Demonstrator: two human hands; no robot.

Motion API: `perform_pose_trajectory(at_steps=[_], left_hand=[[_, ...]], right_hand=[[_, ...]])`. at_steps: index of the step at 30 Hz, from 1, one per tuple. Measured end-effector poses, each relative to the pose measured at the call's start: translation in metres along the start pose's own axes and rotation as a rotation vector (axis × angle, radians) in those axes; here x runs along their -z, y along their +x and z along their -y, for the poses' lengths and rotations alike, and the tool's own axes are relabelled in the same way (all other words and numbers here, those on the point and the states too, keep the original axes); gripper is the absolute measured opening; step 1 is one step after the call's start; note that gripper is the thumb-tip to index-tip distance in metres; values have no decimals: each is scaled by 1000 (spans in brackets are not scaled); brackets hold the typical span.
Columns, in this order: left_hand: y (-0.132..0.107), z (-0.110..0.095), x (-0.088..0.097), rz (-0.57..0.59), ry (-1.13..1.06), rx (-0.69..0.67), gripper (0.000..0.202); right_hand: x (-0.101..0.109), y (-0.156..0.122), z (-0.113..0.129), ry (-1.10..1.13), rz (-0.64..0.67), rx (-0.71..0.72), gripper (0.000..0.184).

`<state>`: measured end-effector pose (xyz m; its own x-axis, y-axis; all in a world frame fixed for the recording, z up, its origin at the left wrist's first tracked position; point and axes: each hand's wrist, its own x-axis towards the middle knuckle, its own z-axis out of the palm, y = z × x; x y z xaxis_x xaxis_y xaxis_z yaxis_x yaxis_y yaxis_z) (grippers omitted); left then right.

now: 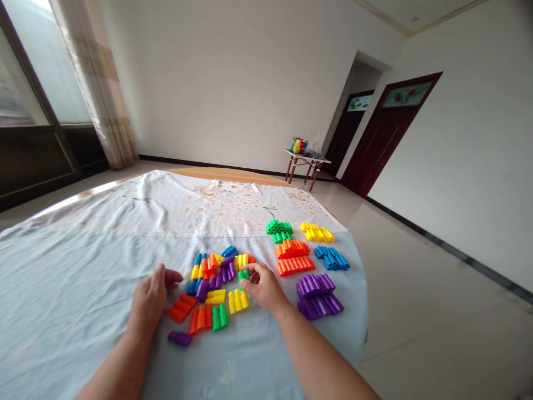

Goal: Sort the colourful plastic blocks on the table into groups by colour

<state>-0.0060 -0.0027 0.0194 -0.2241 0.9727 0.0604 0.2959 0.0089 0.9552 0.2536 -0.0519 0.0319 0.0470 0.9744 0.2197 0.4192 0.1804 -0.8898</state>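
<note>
Colour groups stand at two to three o'clock; a mixed heap is left

Head view: The work looks to be partway along, with a good share sorted. Taking the mixed heap of coloured plastic tube blocks (215, 282) as the centre of the dial, single-colour groups lie apart from it on the pale blue, floral cloth (83, 278). The stacked bright green tube blocks (280, 228) are at two o'clock. Between two and three are the two rows of orange tube blocks (293, 256) and, farther out, the yellow tube blocks (317, 233). The blue tube blocks (332, 258) lie just short of three, and the glossy purple tube blocks (320, 296) at three.

What seems left is the heap itself, where all five colours mix. A short purple tube block (180, 339) lies at its seven to eight o'clock edge, and a joined green pair (220, 318) at six.

The right hand (262, 286), on the heap's three o'clock side, pinches a small green block (242, 279) between thumb and fingers. The left hand (155, 291), at nine o'clock, is loosely curled beside the heap, with nothing visible in it.
</note>
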Motion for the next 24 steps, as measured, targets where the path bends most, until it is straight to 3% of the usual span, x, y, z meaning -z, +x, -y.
perform_pose_trajectory(at_steps=[4, 8, 13, 19, 24], left_hand=[[0, 0, 0, 2, 34, -2, 51], [0, 1, 0, 2, 29, 5, 52], [0, 2, 1, 3, 34, 7, 53], [2, -2, 0, -18, 59, 35, 54], [4, -2, 1, -31, 73, 39, 54]], right_hand=[[1, 2, -1, 15, -110, 24, 31], [4, 4, -6, -199, -190, 86, 31], [7, 1, -11, -424, -111, 108, 32], [9, -1, -6, -529, -95, 94, 40], [7, 0, -6, -560, -24, 85, 31]])
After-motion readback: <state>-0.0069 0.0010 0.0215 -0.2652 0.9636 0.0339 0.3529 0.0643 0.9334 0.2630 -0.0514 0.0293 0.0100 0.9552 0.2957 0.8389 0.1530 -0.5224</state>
